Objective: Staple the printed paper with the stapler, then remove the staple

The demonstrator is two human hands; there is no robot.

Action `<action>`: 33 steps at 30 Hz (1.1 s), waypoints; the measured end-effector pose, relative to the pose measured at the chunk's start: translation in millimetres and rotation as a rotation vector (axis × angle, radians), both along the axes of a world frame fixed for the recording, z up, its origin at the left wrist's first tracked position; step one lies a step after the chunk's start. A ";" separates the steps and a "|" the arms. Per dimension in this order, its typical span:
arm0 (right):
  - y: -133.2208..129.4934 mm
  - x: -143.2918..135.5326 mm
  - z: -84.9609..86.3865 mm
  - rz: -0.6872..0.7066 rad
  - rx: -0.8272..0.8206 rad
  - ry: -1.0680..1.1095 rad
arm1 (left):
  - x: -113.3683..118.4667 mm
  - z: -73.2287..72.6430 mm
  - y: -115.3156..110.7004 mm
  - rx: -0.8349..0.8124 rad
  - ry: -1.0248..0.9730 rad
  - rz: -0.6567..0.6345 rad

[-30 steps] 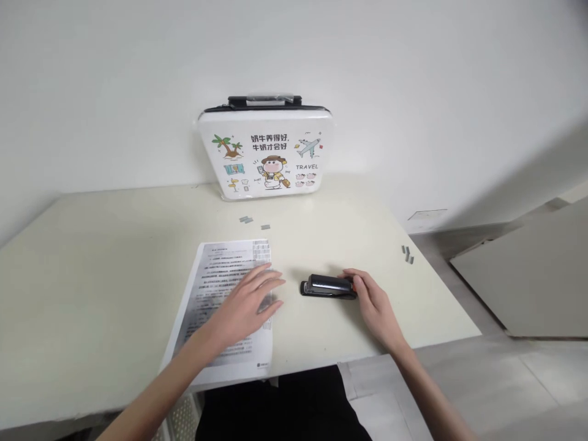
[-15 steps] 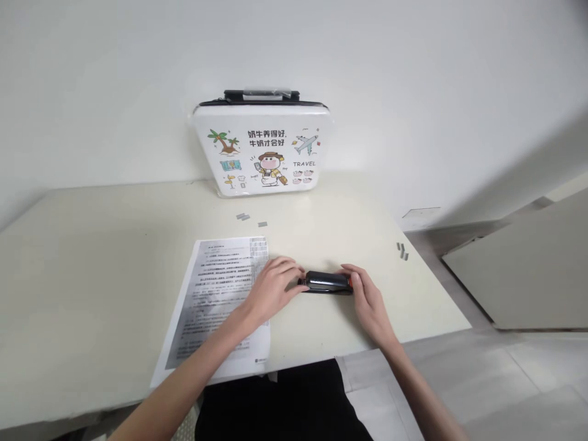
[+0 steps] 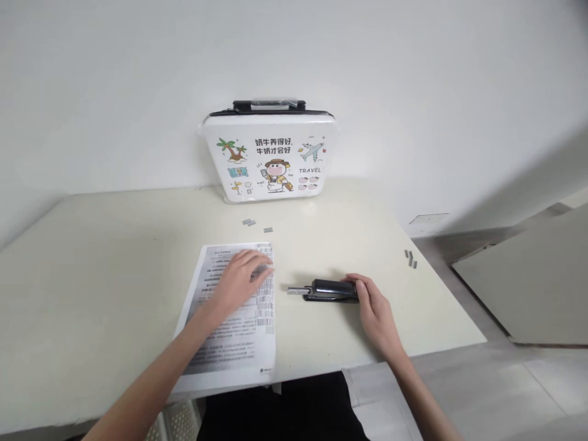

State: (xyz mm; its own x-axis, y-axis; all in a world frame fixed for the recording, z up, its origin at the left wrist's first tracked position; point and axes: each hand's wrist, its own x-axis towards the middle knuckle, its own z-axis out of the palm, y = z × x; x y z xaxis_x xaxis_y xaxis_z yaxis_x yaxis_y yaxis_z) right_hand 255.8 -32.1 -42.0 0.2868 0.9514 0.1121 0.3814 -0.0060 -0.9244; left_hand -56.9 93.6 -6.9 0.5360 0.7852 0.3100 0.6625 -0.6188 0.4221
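Note:
A black stapler lies on the table with its metal staple tray sticking out at the left end. My right hand grips the stapler's right end, thumb on the near side and fingers behind. My left hand hovers over or rests on the printed paper, fingers curved and apart, with nothing visible in them; whether it touches the sheet I cannot tell. Small staple strips lie beyond the paper, and several more strips sit by the table's right edge.
A white cartoon-printed case with a black handle stands upright at the back against the wall. The pale table ends close to my lap. A light panel stands beyond the right edge, above the grey floor.
My left hand has let go of the stapler's left end and moved left over the paper. The staple tray now protrudes from the stapler. My right hand still holds the other end.

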 end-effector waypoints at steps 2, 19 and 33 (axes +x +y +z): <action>0.8 -1.0 0.2 -0.010 0.001 -0.012 | -1.8 -2.6 25.5 0.067 0.010 0.109; 1.2 -2.7 3.4 -0.078 -0.009 -0.020 | 33.0 5.7 77.5 -0.116 0.029 0.065; 1.5 -1.2 4.1 -0.071 -0.017 -0.002 | 45.5 18.2 -42.6 -0.328 -0.182 -0.087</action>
State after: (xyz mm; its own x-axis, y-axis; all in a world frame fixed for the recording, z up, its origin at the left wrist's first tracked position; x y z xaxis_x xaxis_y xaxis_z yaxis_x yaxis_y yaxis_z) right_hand 254.5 -30.6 -38.0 0.3533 0.9305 0.0969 0.3813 -0.0487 -0.9232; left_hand -11.4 51.1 11.3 0.5642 0.8127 0.1456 0.5097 -0.4816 0.7129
